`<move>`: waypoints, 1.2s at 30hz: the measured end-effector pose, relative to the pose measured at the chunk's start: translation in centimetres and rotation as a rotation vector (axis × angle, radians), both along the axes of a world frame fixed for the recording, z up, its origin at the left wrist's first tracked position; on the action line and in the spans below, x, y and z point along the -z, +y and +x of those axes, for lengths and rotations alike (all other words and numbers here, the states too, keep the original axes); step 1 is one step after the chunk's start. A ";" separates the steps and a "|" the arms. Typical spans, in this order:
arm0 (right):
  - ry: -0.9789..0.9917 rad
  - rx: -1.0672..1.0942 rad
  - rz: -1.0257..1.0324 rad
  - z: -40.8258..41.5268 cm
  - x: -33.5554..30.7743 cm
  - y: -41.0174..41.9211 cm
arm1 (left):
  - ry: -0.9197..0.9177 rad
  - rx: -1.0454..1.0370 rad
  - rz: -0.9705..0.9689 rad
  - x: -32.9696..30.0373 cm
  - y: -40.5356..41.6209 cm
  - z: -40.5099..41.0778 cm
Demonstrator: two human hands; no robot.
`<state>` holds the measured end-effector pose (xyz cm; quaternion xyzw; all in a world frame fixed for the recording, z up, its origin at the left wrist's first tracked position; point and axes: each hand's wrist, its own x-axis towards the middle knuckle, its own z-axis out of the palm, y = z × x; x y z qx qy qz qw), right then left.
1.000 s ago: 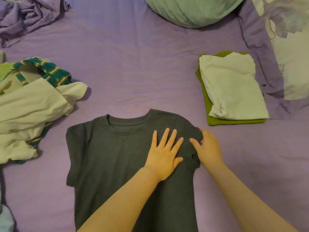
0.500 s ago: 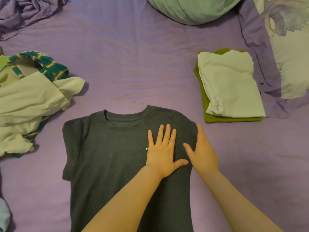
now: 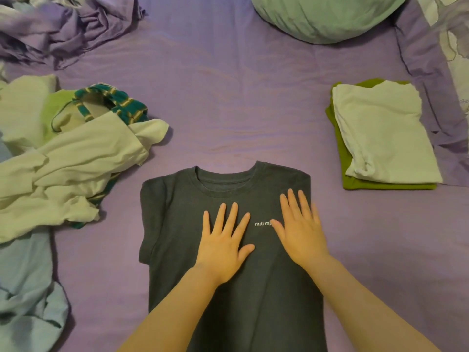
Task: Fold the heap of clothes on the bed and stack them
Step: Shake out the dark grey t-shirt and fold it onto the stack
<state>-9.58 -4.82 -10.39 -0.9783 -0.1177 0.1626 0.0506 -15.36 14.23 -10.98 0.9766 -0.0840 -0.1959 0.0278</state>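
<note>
A dark grey T-shirt (image 3: pixel 177 224) lies face up on the purple bed sheet (image 3: pixel 228 110), its collar pointing away from me and both sleeves folded under. My left hand (image 3: pixel 223 245) presses flat on its chest with fingers spread. My right hand (image 3: pixel 299 229) lies flat beside it on the shirt's right side, partly covering a small white logo. At the left is the unfolded heap of clothes (image 3: pixel 63 158): white, light green and green-striped pieces. At the right sits a stack of folded clothes (image 3: pixel 380 133), a white piece on a green one.
A light blue garment (image 3: pixel 25 288) lies at the lower left. A crumpled purple sheet (image 3: pixel 58 24) fills the far left corner. A pale green pillow (image 3: pixel 324 16) sits at the far middle, and a purple-and-white patterned pillow (image 3: pixel 446 47) at the far right.
My right hand left the shirt's right sleeve edge and now lies flat on the chest. My left hand slid left across the shirt, uncovering the logo. The right sleeve is now tucked under.
</note>
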 end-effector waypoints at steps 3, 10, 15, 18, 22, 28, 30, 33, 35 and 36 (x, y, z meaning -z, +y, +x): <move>0.020 -0.032 -0.064 -0.4 1.3 0.0 | -0.073 0.010 -0.042 1.4 0.6 -0.6; 0.031 -0.019 -0.119 -0.5 1.6 0.7 | -0.023 0.021 -0.092 1.9 1.0 -0.9; -0.056 -0.038 -0.076 -1.1 -0.8 3.8 | -0.169 -0.094 -0.266 -1.1 4.3 -0.1; -0.058 -0.182 -0.020 -1.7 -1.5 7.7 | -0.368 -0.237 -0.234 -2.1 8.9 1.1; -0.049 -0.325 0.044 -2.3 -1.9 13.4 | -0.397 -0.310 -0.098 -3.1 13.7 3.4; -0.014 -0.476 0.036 -2.5 -0.4 19.6 | -0.139 -0.519 -0.192 -3.8 16.3 4.6; 0.033 -0.528 -0.006 -2.4 0.1 20.6 | -0.179 -0.475 -0.265 -4.0 16.9 4.5; 0.028 -0.513 -0.035 -2.2 0.3 20.8 | -0.170 -0.500 -0.294 -4.7 17.7 4.7; 0.057 -0.520 -0.047 -2.0 0.4 20.7 | -0.064 -0.529 -0.250 -5.1 18.4 5.2; 0.069 -0.520 -0.057 -1.9 0.1 20.8 | 0.019 -0.528 -0.208 -5.4 18.8 5.4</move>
